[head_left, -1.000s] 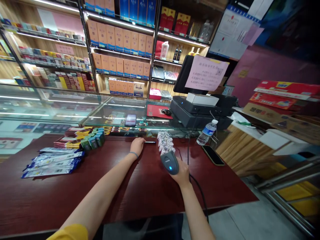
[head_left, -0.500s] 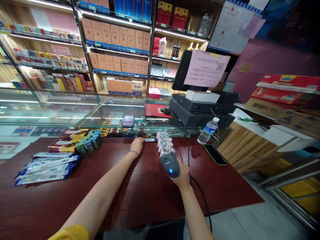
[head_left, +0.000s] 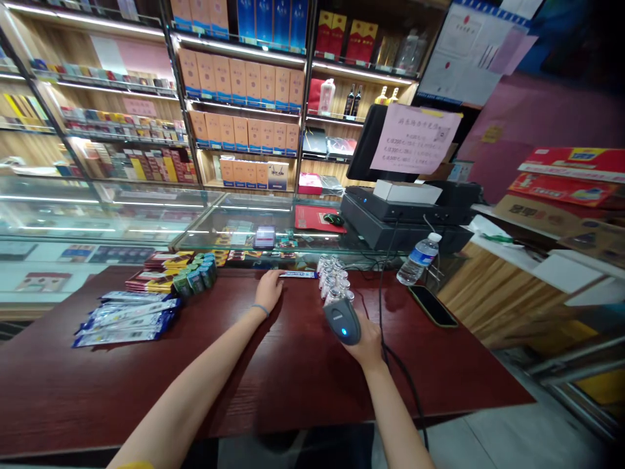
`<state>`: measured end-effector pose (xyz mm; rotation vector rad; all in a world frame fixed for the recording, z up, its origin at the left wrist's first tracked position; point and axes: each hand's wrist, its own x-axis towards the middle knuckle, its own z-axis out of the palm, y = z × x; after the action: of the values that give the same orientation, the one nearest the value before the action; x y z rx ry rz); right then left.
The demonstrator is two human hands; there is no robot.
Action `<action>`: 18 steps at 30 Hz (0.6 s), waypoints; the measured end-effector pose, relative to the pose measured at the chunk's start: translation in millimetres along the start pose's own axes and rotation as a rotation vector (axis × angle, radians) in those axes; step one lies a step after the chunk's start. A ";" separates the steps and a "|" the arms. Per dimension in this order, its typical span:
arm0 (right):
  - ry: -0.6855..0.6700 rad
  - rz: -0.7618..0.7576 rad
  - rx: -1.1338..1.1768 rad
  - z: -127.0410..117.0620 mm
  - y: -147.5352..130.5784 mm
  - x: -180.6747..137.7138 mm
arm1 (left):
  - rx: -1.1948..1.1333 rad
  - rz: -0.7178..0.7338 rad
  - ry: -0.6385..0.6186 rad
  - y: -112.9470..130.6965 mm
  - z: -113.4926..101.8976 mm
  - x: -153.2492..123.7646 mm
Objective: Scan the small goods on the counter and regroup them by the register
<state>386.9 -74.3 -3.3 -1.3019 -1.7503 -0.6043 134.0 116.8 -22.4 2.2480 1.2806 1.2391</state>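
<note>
The right hand [head_left: 370, 340] wraps one scanner [head_left: 343, 320], fingers mostly hidden; the left hand [head_left: 269, 290] touches one blurred packet [head_left: 299, 275], grip unclear; clustered bottles [head_left: 333, 281] uncountable.

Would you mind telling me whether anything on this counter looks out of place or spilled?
Nothing looks spilled or broken. The left hand touches a slim packet, and the right hand grips the scanner. Only the water bottle appears tilted, possibly from lens distortion.

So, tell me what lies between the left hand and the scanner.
Head view: only bare dark-red tabletop separates the left hand and scanner; small clear bottles stand just beyond.
</note>
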 end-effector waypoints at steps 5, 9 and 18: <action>0.003 -0.019 0.026 6.4 -9.9 4.6 | -0.016 0.005 0.083 -6.2 -56.9 -25.1; -0.028 -0.059 0.075 16.3 -32.8 15.3 | 0.002 0.039 0.142 -14.8 -105.2 -45.5; -0.076 -0.154 0.199 52.2 -95.4 36.1 | 0.094 -0.066 0.301 -42.7 -200.4 -91.9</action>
<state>276.3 -47.2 9.9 -1.0725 -1.9333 -0.4573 -69.9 33.8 21.9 2.1197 1.5336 1.5677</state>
